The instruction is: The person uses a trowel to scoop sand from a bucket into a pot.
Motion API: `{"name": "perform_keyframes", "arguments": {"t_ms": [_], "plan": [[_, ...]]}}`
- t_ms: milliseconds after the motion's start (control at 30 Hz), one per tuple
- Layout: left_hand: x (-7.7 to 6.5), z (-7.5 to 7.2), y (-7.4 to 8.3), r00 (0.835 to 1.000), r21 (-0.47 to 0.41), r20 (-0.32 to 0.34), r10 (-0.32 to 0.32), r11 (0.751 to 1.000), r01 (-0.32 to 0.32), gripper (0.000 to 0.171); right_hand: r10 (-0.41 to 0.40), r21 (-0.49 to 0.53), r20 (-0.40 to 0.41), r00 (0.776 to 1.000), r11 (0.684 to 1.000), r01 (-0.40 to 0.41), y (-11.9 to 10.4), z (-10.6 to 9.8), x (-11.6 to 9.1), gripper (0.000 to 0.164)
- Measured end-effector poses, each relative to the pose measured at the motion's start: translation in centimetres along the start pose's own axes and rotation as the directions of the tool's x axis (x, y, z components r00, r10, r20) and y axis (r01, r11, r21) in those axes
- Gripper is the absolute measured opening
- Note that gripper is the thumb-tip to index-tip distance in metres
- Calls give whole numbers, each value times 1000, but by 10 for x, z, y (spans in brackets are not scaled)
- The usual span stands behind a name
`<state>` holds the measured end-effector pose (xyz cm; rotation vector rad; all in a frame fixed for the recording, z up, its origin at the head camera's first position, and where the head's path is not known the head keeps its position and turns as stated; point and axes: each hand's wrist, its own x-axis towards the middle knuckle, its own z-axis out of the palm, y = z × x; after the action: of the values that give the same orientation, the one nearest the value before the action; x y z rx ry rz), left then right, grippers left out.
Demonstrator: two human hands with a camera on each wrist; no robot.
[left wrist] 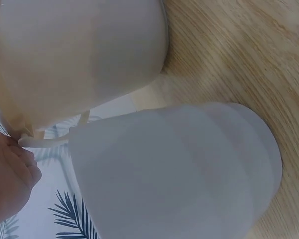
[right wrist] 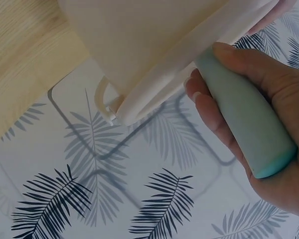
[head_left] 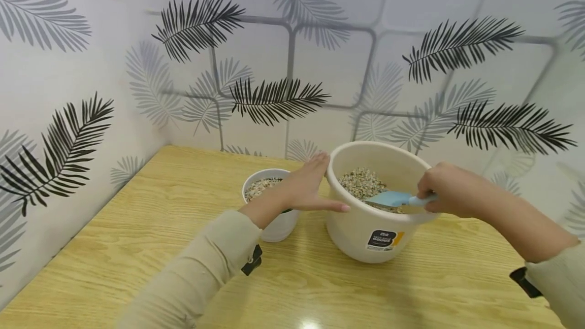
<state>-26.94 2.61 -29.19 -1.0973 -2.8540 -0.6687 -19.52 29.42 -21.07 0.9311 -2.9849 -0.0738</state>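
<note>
A cream plastic bucket [head_left: 365,237] with a dark label stands upright, holding tan granular material [head_left: 361,182]. My left hand [head_left: 306,187] holds the bucket's left rim, thumb stretched along the outside; in the left wrist view, bent fingers meet the rim beside its carrying handle [left wrist: 45,143]. My right hand [head_left: 452,192] grips the handle of a light blue trowel [head_left: 390,198]. Its blade reaches inside the bucket, partly over the grains, and its pale green grip [right wrist: 246,119] shows in the right wrist view. Left of the bucket, a white ribbed pot [head_left: 279,230] contains similar grains, partly hidden by my left arm.
A light wood-grain table [head_left: 183,187] carries both containers. Directly behind it rises a wall [head_left: 329,60] with a feather-leaf pattern, and another wall [head_left: 55,75] borders the left side. Dark wrist straps [head_left: 251,260] show at both sleeves.
</note>
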Motion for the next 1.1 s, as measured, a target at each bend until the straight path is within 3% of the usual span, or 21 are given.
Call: {"name": "perform_keyframes", "arguments": {"t_ms": [300, 500, 733, 1100], "plan": [[6, 3, 6, 998, -3, -7, -56, 998, 56, 122, 33, 37, 131, 991, 999, -38, -4, -3, 20, 41], [9, 5, 10, 998, -1, -7, -67, 998, 67, 125, 11, 122, 213, 977, 992, -37, -5, 2, 30, 46], [9, 4, 11, 993, -21, 33, -116, 993, 117, 125, -2, 150, 175, 985, 988, -25, 1, 8, 29, 38], [12, 8, 10, 994, -37, 13, -105, 994, 106, 127, -4, 138, 142, 990, 990, -16, 13, 13, 27, 25]]}}
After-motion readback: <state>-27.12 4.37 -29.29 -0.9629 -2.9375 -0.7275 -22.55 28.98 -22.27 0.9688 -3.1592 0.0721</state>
